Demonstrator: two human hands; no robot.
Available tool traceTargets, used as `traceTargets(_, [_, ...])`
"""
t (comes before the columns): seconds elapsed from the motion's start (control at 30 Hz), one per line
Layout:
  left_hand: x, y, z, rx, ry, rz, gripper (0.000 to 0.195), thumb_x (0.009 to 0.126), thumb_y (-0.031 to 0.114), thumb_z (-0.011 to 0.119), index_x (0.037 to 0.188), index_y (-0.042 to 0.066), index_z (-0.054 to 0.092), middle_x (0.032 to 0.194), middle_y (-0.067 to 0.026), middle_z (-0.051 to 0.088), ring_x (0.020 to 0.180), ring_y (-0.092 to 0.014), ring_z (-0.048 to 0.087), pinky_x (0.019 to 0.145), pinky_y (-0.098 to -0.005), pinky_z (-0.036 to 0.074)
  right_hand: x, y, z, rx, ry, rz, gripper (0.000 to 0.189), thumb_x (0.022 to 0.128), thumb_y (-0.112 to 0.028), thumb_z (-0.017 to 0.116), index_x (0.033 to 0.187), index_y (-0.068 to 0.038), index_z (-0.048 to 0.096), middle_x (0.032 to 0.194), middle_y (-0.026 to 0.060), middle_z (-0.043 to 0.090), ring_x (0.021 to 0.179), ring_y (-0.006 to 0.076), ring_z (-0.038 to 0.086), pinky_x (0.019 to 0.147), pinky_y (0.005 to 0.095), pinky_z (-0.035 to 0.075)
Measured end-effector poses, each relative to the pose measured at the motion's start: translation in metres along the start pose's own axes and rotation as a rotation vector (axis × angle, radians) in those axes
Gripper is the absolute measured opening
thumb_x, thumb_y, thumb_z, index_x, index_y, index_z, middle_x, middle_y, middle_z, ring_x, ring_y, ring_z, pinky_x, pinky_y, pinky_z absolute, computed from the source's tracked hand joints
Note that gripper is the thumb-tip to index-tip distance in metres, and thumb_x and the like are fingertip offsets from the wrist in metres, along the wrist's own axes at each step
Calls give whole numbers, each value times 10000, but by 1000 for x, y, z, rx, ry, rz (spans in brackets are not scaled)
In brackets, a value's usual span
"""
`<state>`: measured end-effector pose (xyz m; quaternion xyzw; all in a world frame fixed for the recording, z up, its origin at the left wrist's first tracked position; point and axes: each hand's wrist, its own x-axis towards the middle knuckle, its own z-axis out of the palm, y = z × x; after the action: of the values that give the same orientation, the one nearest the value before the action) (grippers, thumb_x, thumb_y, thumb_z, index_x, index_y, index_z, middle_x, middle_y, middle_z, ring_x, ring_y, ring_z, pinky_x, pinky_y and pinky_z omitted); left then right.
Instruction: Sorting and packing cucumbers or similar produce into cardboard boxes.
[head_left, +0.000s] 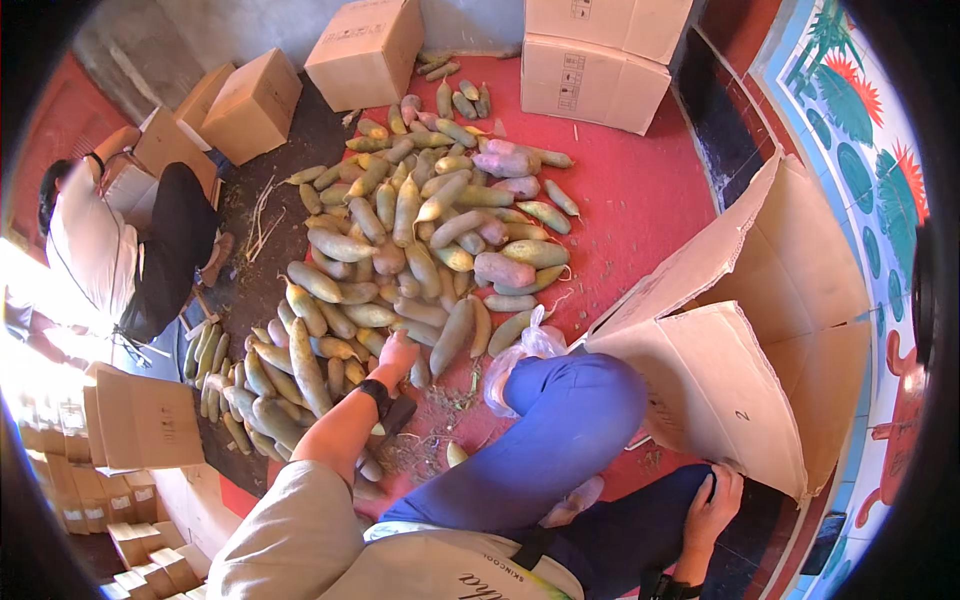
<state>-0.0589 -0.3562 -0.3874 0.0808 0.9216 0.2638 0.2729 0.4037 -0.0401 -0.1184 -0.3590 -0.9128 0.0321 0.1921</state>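
Observation:
A large heap of green radishes, a few of them pinkish, covers the floor before me. My left hand reaches into the heap's near side with its fingers bent, against or just above the radishes. Its fingertips are partly hidden, so a grip cannot be made out. Close to it lie a long dull-green radish and a paler upright-looking one. My right hand rests on my dark-trousered knee, holding nothing, beside the lower corner of an open cardboard box. A clear plastic bag touches my other knee.
Closed cardboard boxes stand along the back wall, with stacked boxes right of them. At left, a person sits bent beside a carton. Plant scraps litter the red floor covering. Many small cartons fill the lower left.

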Motion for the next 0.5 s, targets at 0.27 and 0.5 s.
traceTargets(0.27, [4,48,46,47,-94,-15,557,758,259,589,1261,58,457,1214,-241,513,1149,-364,489,975,-403,398,3,-3,3,-25,-20,28,141,798,-8,535,935,-1,569,954,154,592,906,343,556,803,424,445])
traceTargets(0.5, [21,12,99,169,-119,-235,704,710,232,676,1301,43,345,1219,-243,472,1121,-393,499,952,-410,427,3,-4,2,11,-54,44,125,796,19,522,916,18,556,921,183,580,864,351,567,791,410,459])
